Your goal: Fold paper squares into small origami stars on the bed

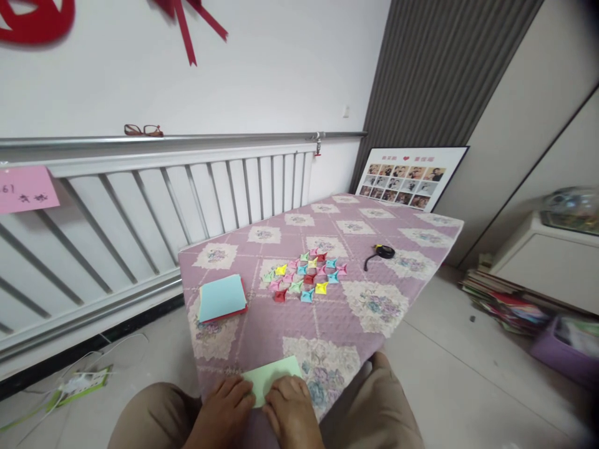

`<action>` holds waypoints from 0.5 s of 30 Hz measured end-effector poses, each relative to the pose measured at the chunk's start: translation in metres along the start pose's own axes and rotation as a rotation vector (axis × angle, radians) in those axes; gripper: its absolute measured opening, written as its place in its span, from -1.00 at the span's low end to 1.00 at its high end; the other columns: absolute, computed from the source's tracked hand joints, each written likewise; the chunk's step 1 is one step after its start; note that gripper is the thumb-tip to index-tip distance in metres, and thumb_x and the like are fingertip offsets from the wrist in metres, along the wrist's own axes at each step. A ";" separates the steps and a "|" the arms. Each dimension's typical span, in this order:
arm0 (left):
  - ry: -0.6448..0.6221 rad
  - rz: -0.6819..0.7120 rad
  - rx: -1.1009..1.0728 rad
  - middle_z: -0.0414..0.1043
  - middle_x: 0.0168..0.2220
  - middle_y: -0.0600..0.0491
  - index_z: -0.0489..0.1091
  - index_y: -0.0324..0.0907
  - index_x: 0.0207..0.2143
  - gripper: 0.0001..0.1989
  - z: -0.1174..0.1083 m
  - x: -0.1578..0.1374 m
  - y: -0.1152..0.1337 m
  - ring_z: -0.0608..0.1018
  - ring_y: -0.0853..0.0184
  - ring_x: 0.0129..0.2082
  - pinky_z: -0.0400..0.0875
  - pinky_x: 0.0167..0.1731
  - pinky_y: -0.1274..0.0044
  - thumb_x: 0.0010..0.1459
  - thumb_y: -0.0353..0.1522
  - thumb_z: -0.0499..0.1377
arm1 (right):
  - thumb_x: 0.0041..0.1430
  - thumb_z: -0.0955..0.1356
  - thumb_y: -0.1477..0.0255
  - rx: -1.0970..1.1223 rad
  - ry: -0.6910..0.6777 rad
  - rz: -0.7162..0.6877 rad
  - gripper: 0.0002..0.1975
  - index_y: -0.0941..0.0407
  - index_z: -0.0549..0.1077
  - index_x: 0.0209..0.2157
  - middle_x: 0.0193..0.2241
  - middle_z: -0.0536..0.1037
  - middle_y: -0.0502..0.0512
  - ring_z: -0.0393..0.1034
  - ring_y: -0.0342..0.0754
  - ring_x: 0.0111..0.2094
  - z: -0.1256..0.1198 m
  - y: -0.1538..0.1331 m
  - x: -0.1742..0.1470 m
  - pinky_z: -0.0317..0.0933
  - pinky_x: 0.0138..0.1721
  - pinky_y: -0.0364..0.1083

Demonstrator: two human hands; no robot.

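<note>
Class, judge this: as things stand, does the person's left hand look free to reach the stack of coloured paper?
Probably yes. The left hand presses the green sheet at the near edge, and only bare tablecloth lies between it and the stack of coloured paper.

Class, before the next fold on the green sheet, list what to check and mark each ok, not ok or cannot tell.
1. Left hand rests on the pale green paper sheet: ok.
2. Right hand presses its near edge: ok.
3. Sheet lies on the purple floral quilted tabletop: ok.
4. Crease sharp: cannot tell, fingers hide it.
5. Cluster of small folded coloured paper pieces apart from the sheet: ok.
6. Stack of square papers, light blue on top, apart from the sheet: ok.
</note>
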State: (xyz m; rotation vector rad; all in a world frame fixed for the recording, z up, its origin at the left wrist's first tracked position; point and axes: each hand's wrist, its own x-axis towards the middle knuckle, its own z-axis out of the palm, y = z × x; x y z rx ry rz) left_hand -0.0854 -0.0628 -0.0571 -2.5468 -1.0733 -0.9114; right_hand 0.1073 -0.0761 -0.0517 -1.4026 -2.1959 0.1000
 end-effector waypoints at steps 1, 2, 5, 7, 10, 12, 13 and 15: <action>0.011 -0.002 -0.010 0.45 -0.27 0.12 0.39 -0.07 -0.31 -0.85 0.001 0.001 0.000 0.40 0.32 -0.19 0.21 -0.14 0.50 0.24 -0.41 0.04 | 0.02 0.47 0.32 0.004 0.000 -0.003 -0.85 -0.01 0.44 -0.39 -0.36 0.48 -0.12 0.31 -0.10 -0.25 -0.001 0.000 0.000 0.06 -0.10 -0.07; 0.018 -0.010 -0.020 0.44 -0.30 0.12 0.39 -0.07 -0.33 -0.82 0.000 0.003 0.001 0.40 0.33 -0.22 0.21 -0.16 0.50 0.25 -0.43 0.01 | 0.01 0.47 0.30 0.012 0.003 -0.013 -0.83 -0.01 0.43 -0.38 -0.35 0.48 -0.12 0.31 -0.10 -0.25 -0.002 -0.001 0.000 0.05 -0.09 -0.07; 0.006 -0.067 -0.029 0.41 -0.39 0.11 0.39 -0.09 -0.35 -0.77 -0.005 0.008 0.008 0.39 0.34 -0.34 0.21 -0.26 0.51 0.27 -0.44 -0.04 | 0.00 0.47 0.31 0.022 0.056 -0.052 -0.82 -0.01 0.42 -0.37 -0.35 0.47 -0.11 0.30 -0.09 -0.27 -0.003 -0.003 -0.002 0.05 -0.13 -0.07; -0.014 -0.103 -0.023 0.40 -0.43 0.11 0.38 -0.10 -0.37 -0.75 -0.010 0.011 0.018 0.38 0.34 -0.40 0.18 -0.32 0.49 0.27 -0.44 -0.06 | 0.03 0.46 0.37 -0.006 0.101 -0.039 -0.85 0.01 0.41 -0.41 -0.39 0.46 -0.10 0.28 -0.09 -0.31 -0.004 -0.004 -0.006 0.04 -0.20 -0.07; -0.004 -0.112 -0.028 0.38 -0.48 0.12 0.36 -0.09 -0.40 -0.72 -0.019 0.015 0.035 0.36 0.33 -0.46 0.15 -0.36 0.47 0.29 -0.43 -0.09 | 0.09 0.42 0.44 -0.035 0.099 -0.022 -0.89 0.02 0.40 -0.43 -0.42 0.44 -0.08 0.26 -0.09 -0.34 -0.008 -0.002 -0.010 0.04 -0.24 -0.07; 0.004 -0.110 -0.055 0.39 -0.46 0.13 0.37 -0.09 -0.36 -0.72 -0.026 0.016 0.046 0.37 0.33 -0.45 0.15 -0.36 0.46 0.30 -0.38 -0.09 | 0.14 0.37 0.49 -0.010 0.083 -0.046 -0.92 0.03 0.41 -0.39 -0.40 0.43 -0.07 0.27 -0.09 -0.32 -0.011 0.002 -0.011 0.06 -0.22 -0.08; 0.000 -0.105 -0.068 0.41 -0.43 0.12 0.38 -0.09 -0.31 -0.73 -0.030 0.016 0.051 0.38 0.33 -0.43 0.16 -0.34 0.46 0.31 -0.35 -0.10 | 0.16 0.35 0.51 0.015 0.079 -0.058 -0.92 0.03 0.41 -0.36 -0.37 0.44 -0.06 0.27 -0.10 -0.30 -0.013 0.005 -0.012 0.07 -0.21 -0.09; -0.003 -0.088 -0.091 0.44 -0.31 0.07 0.37 -0.13 -0.16 -0.70 -0.038 0.016 0.059 0.41 0.31 -0.35 0.18 -0.29 0.44 0.32 -0.28 -0.12 | 0.18 0.31 0.57 0.080 0.077 -0.087 -0.87 0.05 0.41 -0.29 -0.29 0.45 -0.03 0.28 -0.10 -0.23 -0.017 0.012 -0.012 0.10 -0.17 -0.12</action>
